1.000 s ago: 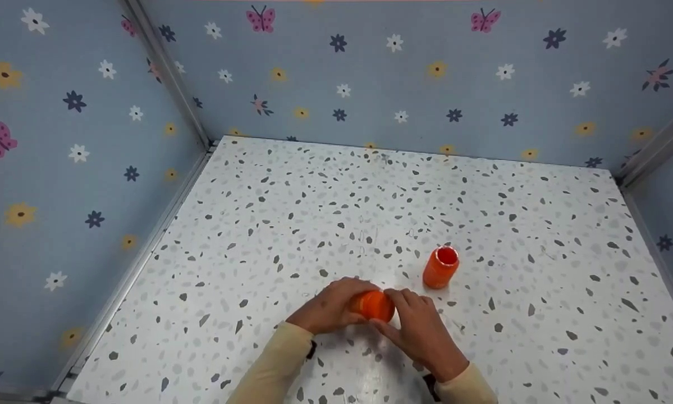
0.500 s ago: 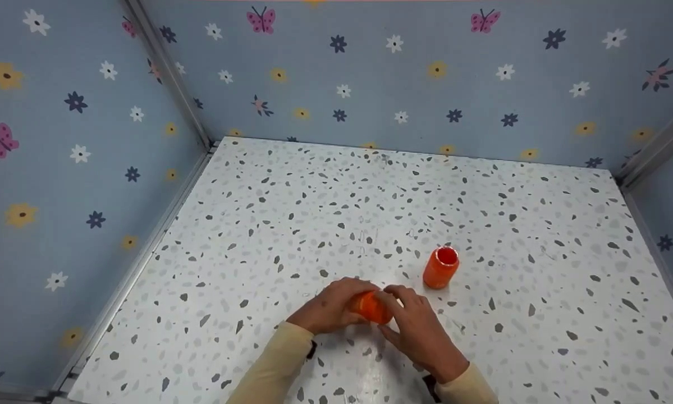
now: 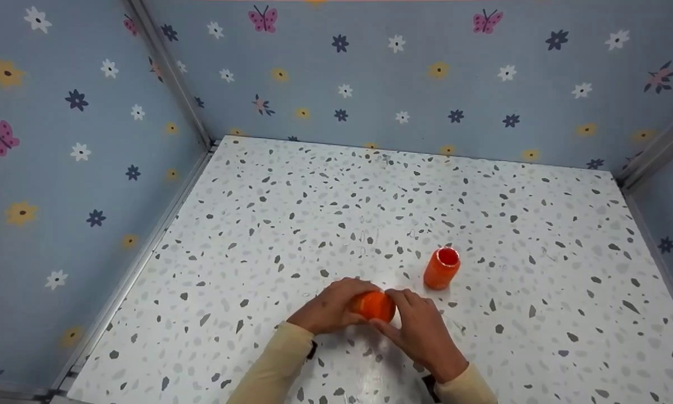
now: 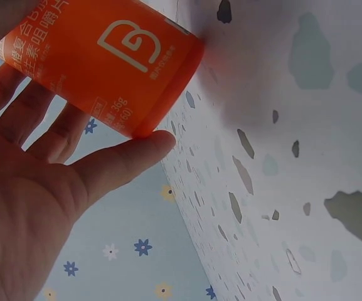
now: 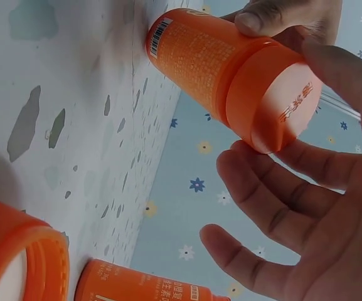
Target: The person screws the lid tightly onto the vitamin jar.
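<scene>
My left hand (image 3: 332,307) grips an orange plastic bottle (image 4: 99,59) by its body, tilted with its base close to the table. White lettering and a large logo cover its side in the left wrist view. An orange screw cap (image 5: 275,103) sits on the bottle's other end. My right hand (image 3: 423,332) pinches that cap, thumb on one side and fingertips on the other, while its outer fingers stay off it. To the right of both hands, a second orange bottle (image 3: 442,270) stands upright with its mouth uncovered.
A loose orange cap (image 5: 49,263) with a white inside lies close to the camera in the right wrist view, beside the standing bottle. Blue flowered panels (image 3: 370,73) wall in the speckled white table (image 3: 314,196) at the back and sides.
Half a second ago, my right fingers reached further over the cap; now they are drawn back to its edge, as one second ago. My left hand and the standing bottle stay in place.
</scene>
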### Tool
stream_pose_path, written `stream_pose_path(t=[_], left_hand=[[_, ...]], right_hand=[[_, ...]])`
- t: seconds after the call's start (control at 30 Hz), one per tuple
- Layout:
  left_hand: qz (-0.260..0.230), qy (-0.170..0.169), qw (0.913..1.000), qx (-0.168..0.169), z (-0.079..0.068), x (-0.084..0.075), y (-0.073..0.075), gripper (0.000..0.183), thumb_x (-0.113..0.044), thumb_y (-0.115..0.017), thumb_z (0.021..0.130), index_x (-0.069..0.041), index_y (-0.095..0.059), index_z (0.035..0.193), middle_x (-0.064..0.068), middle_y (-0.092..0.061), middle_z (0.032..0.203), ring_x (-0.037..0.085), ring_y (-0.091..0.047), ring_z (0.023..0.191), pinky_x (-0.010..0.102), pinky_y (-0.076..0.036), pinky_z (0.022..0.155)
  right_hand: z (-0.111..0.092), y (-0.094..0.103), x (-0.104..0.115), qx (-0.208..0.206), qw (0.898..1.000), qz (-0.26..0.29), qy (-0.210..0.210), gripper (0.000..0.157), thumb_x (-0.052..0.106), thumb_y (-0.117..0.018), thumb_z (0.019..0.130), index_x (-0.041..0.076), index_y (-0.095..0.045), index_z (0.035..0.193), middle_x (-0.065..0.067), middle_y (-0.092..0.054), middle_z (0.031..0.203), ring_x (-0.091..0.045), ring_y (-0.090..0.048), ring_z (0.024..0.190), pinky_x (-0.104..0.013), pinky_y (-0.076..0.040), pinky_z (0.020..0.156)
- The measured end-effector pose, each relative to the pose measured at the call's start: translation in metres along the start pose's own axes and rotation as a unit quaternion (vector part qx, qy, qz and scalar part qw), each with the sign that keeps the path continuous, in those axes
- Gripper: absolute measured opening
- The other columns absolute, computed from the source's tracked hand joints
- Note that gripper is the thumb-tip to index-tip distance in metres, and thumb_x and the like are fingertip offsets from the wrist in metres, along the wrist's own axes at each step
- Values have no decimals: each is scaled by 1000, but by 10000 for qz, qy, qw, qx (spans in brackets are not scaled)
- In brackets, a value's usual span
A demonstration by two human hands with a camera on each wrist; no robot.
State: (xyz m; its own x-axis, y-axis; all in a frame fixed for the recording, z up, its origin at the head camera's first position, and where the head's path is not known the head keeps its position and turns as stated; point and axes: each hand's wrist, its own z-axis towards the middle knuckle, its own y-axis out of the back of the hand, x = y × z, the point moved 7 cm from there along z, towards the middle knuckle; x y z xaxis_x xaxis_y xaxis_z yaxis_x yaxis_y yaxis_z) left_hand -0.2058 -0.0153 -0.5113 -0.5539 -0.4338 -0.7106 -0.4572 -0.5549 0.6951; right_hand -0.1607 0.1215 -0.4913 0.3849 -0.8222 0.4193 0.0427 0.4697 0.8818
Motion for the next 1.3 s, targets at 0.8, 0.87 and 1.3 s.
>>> stream_pose_path(t=[0.8, 0.87, 1.3], left_hand=[[-37, -98, 9999, -31, 1, 0, 1, 51, -15, -83, 82, -17, -64, 130, -3, -66, 122, 12, -58, 111, 33, -46, 99], [-48, -93, 9999, -22, 1, -1, 1, 51, -15, -83, 82, -18, -64, 129, -3, -66, 123, 12, -58, 111, 33, -46, 99], [-83, -71, 9999, -14, -1, 1, 1, 56, -8, -83, 81, -16, -61, 132, -1, -64, 127, 14, -56, 116, 37, -45, 103]], right_hand=[[-1, 0, -2, -31, 9998, 137, 117, 61, 32, -88, 76, 12, -61, 127, -2, -64, 110, -20, -58, 93, -38, -50, 79], [-2, 0, -3, -26, 9999, 109, 21, 61, 36, -87, 77, 10, -61, 126, -3, -65, 109, -21, -59, 93, -38, -50, 79], [-4, -5, 4, 288, 9975, 210, 618, 75, 18, -90, 74, 21, -51, 137, -9, -54, 133, -28, -56, 114, -46, -50, 92]])
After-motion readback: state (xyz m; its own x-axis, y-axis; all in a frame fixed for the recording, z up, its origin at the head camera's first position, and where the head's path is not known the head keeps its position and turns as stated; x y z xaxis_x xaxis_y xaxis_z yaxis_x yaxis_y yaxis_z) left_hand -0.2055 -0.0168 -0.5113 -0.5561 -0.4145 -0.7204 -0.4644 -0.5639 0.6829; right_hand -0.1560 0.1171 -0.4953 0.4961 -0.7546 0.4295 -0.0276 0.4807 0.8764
